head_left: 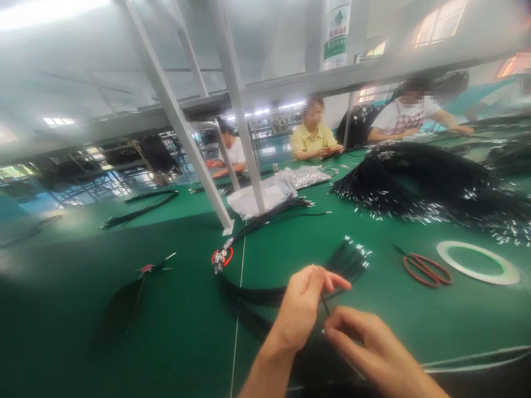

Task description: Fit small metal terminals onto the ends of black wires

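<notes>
Over the green table, my left hand pinches a thin black cable, thumb against fingers, with other fingers pointing right. Just below and to the right, my right hand is closed around the lower part of the same cable; a small pale tip shows by its fingertips. Behind my left hand, a bundle of black cables with silvery ends curves across the table, partly hidden by the hand. At its left end, a cluster of metal ends lies by a red loop.
Red-handled scissors and a white ring-shaped roll lie to the right. A large heap of black cables fills the far right. Metal posts and plastic bags stand ahead. Several people sit across the table.
</notes>
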`<action>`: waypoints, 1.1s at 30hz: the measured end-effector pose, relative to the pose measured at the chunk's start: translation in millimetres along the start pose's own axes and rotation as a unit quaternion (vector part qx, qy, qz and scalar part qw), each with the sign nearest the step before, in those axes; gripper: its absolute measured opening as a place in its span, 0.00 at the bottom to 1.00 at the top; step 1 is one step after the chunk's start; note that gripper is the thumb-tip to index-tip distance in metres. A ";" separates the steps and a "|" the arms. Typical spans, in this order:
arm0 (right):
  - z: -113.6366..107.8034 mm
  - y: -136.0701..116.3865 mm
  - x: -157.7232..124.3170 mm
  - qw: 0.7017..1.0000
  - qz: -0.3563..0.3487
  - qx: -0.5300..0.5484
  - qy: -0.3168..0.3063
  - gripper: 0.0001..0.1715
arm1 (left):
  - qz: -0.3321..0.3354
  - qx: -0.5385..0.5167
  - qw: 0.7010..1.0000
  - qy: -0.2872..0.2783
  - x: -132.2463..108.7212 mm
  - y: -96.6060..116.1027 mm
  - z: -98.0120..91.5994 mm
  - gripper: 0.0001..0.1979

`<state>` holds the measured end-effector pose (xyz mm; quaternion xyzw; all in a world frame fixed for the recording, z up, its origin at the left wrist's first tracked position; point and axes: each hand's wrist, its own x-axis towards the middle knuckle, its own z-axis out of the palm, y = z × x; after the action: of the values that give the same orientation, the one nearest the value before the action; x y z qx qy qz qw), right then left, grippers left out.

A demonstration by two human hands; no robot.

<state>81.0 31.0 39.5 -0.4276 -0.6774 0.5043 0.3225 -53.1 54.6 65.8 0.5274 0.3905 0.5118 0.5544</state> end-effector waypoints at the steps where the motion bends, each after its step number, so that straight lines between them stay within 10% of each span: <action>1: -0.5 1.8 -0.3 1.000 -0.003 0.006 0.005 0.16 | -0.003 -0.004 1.000 0.009 -1.2 -4.0 3.6 0.20; 14: -1.6 -4.5 -3.5 0.987 0.048 0.144 -0.045 0.18 | -0.051 -0.320 0.943 -0.070 2.7 -10.4 -6.5 0.12; 33: -2.4 5.2 -10.2 0.974 0.065 0.217 -0.011 0.20 | -0.056 -0.250 0.965 -0.054 0.1 -9.2 0.3 0.12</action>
<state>88.8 23.4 35.1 -0.3850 -0.5258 0.6637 0.3671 -51.3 55.4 56.8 0.3760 0.2484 0.5320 0.7169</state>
